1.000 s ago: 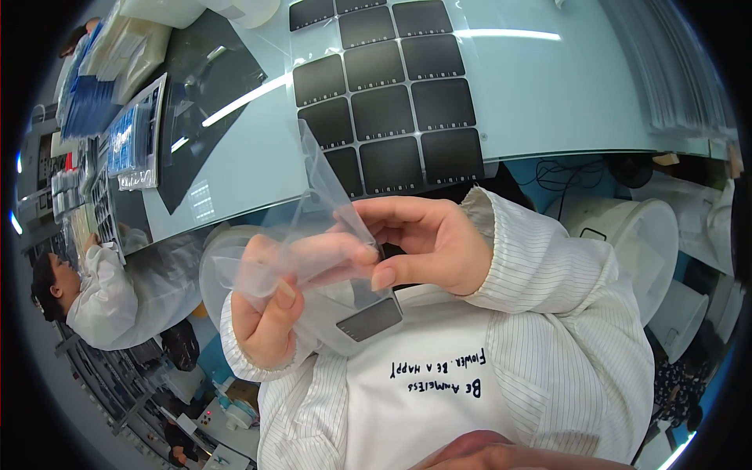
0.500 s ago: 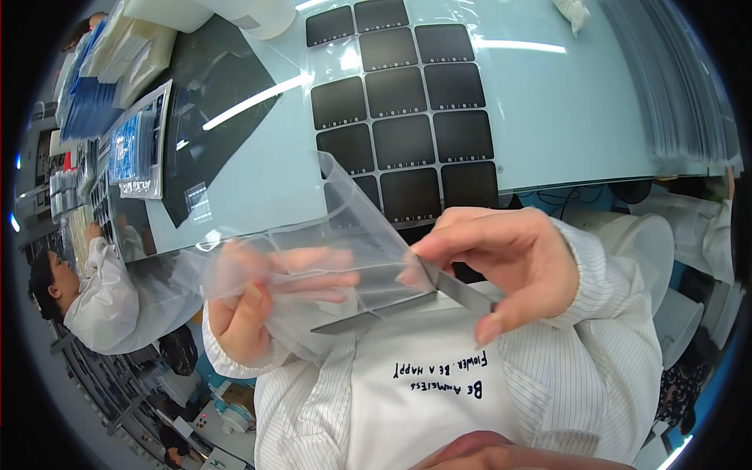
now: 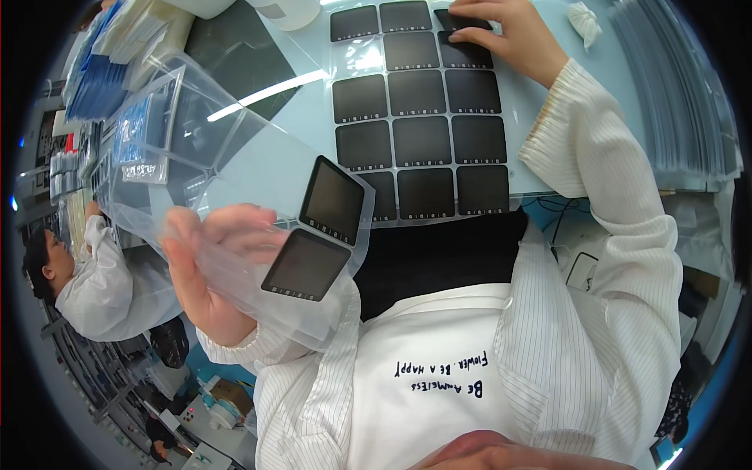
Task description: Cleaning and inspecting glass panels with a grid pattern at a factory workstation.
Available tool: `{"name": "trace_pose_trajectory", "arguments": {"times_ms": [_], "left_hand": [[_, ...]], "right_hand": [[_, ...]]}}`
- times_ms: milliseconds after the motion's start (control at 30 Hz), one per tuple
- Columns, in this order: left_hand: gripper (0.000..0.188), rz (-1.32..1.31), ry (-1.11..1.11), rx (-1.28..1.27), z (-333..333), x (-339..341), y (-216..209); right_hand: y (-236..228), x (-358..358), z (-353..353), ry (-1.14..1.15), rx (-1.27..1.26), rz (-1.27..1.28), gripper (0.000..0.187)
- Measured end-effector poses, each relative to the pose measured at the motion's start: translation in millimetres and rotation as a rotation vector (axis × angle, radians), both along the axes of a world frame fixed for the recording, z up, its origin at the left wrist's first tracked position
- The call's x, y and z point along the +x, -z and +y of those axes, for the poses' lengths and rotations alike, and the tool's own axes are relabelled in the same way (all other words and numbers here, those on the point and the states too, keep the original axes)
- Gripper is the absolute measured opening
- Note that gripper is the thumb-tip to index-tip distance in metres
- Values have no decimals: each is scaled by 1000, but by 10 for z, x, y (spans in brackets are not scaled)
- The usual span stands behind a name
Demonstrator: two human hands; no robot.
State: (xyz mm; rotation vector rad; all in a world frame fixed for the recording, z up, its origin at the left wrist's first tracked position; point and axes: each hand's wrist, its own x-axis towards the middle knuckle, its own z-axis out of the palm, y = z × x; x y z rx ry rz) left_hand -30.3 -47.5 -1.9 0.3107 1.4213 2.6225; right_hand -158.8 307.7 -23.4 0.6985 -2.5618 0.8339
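Observation:
My left hand (image 3: 223, 270) holds a floppy clear plastic sheet with seamed pockets (image 3: 215, 153) above the near table edge, fingers seen through the film. Two dark, rounded rectangular panels with small pale marks along one edge lie at the sheet's right end, one farther panel (image 3: 334, 200) and one nearer panel (image 3: 305, 265). At the far side of the table my right hand (image 3: 501, 30) is closed, thumb and fingers pinching a dark panel (image 3: 456, 22) at the top right of several rows of like panels (image 3: 417, 92). That panel looks slightly tilted.
A crumpled white wad (image 3: 583, 25) lies right of my right hand. Stacked clear sheets (image 3: 677, 94) fill the table's right side. Film packs (image 3: 141, 145) and pouch stacks (image 3: 102, 74) stand left, with a white tub (image 3: 290, 12) behind. Another person (image 3: 102, 274) sits at far left.
My right hand has left the plastic sheet and reached to the far panels. Two panels now lie flat at the sheet's end. The sheet has swung out farther to the left.

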Motion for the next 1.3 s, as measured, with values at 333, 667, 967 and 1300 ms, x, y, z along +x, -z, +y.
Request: {"name": "trace_pose_trajectory", "arguments": {"times_ms": [333,667,967,1300], "left_hand": [[31,-57,-83,94,80,35,19],[27,-7,-66,-53,123,65,-34],[49,88,24,-172,372,149,-122],[50,143,238,-119,169,142,-72]], "right_hand": [[223,-243,-19,-1,104,97,29],[7,-116,-145,17,332,44,38],[-211,1197,-882,-186,-292,-288,65],[-141,1273,-1011,-484,-634,-1145,75]]}}
